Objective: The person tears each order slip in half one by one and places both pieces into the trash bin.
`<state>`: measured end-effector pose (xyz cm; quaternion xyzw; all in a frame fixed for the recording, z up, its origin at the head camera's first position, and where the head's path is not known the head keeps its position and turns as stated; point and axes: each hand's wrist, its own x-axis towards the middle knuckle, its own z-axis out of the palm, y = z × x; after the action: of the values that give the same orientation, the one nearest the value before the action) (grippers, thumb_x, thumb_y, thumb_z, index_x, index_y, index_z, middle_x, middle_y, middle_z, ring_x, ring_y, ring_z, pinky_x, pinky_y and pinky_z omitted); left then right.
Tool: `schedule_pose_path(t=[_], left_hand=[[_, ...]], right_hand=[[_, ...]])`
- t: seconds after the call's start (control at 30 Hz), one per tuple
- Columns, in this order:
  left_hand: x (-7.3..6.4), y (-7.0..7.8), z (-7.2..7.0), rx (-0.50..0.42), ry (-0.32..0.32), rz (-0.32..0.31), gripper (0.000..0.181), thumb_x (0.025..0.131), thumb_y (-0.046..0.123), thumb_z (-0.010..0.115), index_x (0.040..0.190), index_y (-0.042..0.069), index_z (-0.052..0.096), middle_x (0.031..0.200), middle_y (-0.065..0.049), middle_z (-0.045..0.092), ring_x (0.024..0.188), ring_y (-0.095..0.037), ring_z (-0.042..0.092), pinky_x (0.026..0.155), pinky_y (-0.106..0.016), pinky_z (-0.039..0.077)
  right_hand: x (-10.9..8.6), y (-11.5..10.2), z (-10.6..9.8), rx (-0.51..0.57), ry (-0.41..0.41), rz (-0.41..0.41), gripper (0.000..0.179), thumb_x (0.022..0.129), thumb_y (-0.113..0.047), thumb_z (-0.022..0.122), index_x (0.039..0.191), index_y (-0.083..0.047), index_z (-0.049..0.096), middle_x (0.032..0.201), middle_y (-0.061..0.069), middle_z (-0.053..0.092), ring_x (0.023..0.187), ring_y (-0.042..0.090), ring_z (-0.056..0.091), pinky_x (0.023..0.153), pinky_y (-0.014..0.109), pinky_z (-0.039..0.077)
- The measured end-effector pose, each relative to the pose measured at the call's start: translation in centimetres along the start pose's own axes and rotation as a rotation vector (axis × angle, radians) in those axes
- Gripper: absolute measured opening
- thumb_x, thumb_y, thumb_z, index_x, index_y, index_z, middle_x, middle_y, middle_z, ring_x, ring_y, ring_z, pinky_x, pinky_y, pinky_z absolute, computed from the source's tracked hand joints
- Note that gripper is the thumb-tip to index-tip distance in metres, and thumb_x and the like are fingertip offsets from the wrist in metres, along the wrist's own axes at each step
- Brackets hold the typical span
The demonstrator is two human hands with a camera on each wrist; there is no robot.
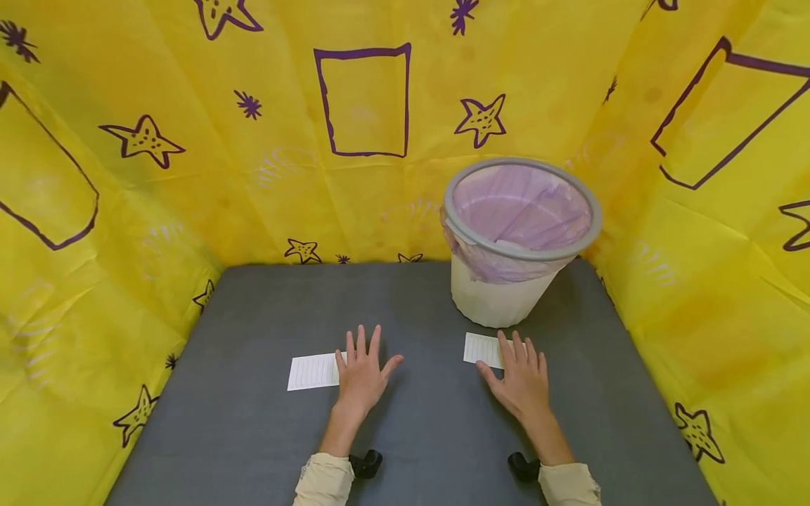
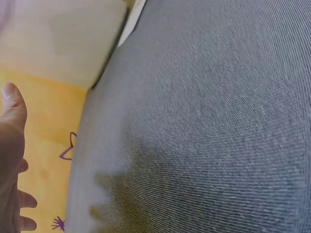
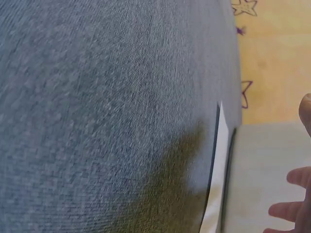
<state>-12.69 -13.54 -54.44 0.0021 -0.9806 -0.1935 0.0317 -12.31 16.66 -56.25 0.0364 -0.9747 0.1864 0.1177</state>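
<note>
Two white lined paper cards lie on the grey table. My left hand (image 1: pixel 362 378), fingers spread and straight, is over the right end of the left card (image 1: pixel 313 372) in the head view. The left wrist view shows that hand (image 2: pixel 12 145) raised above the cloth, its shadow below. My right hand (image 1: pixel 522 379) is spread too and overlaps the right part of the right card (image 1: pixel 483 350). In the right wrist view the card (image 3: pixel 219 170) lies flat, with the fingers (image 3: pixel 286 211) above the table. Neither hand grips anything.
A white bin (image 1: pixel 493 299) with a grey rim and a purple liner stands at the back right, just behind the right card. Yellow fabric walls (image 1: pixel 278 204) with drawn stars and shapes enclose the back and sides of the grey table (image 1: pixel 253 316).
</note>
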Motion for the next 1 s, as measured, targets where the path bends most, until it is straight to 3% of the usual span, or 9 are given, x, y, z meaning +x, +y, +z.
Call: schedule_pose_path(t=[0.27, 0.43, 0.83, 1.0], left_hand=[[0.2, 1.7, 0.3, 0.004, 0.025, 0.042, 0.081, 0.088, 0.064, 0.052, 0.152, 0.018, 0.032, 0.157, -0.02, 0.029, 0.146, -0.045, 0.023, 0.11, -0.07, 0.022], [0.1, 2.8, 1.1, 0.004, 0.001, 0.066, 0.082, 0.088, 0.067, 0.048, 0.153, 0.02, 0.03, 0.158, -0.019, 0.028, 0.146, -0.044, 0.023, 0.11, -0.069, 0.023], [0.1, 2.8, 1.6, 0.001, 0.02, 0.079, 0.083, 0.087, 0.067, 0.051, 0.151, 0.018, 0.034, 0.156, -0.021, 0.032, 0.144, -0.045, 0.027, 0.109, -0.07, 0.024], [0.3, 3.5, 1.7, -0.016, -0.006, 0.069, 0.081, 0.087, 0.065, 0.053, 0.151, 0.019, 0.034, 0.157, -0.02, 0.03, 0.145, -0.045, 0.026, 0.109, -0.069, 0.024]], right_hand=[[0.6, -1.2, 0.5, -0.016, 0.023, -0.049, 0.078, 0.084, -0.06, 0.061, 0.146, -0.016, 0.043, 0.146, 0.021, 0.045, 0.134, 0.045, 0.04, 0.106, 0.067, 0.028], [1.0, -2.4, 0.9, -0.02, 0.04, -0.089, 0.078, 0.082, -0.06, 0.062, 0.144, -0.015, 0.046, 0.146, 0.02, 0.047, 0.132, 0.046, 0.042, 0.106, 0.067, 0.031], [1.0, -2.8, 1.4, -0.035, 0.026, -0.091, 0.077, 0.082, -0.061, 0.062, 0.143, -0.017, 0.048, 0.147, 0.02, 0.045, 0.134, 0.045, 0.041, 0.106, 0.066, 0.03], [1.1, -3.1, 1.5, -0.03, 0.055, -0.128, 0.076, 0.081, -0.061, 0.062, 0.142, -0.015, 0.05, 0.144, 0.021, 0.048, 0.131, 0.046, 0.044, 0.104, 0.067, 0.032]])
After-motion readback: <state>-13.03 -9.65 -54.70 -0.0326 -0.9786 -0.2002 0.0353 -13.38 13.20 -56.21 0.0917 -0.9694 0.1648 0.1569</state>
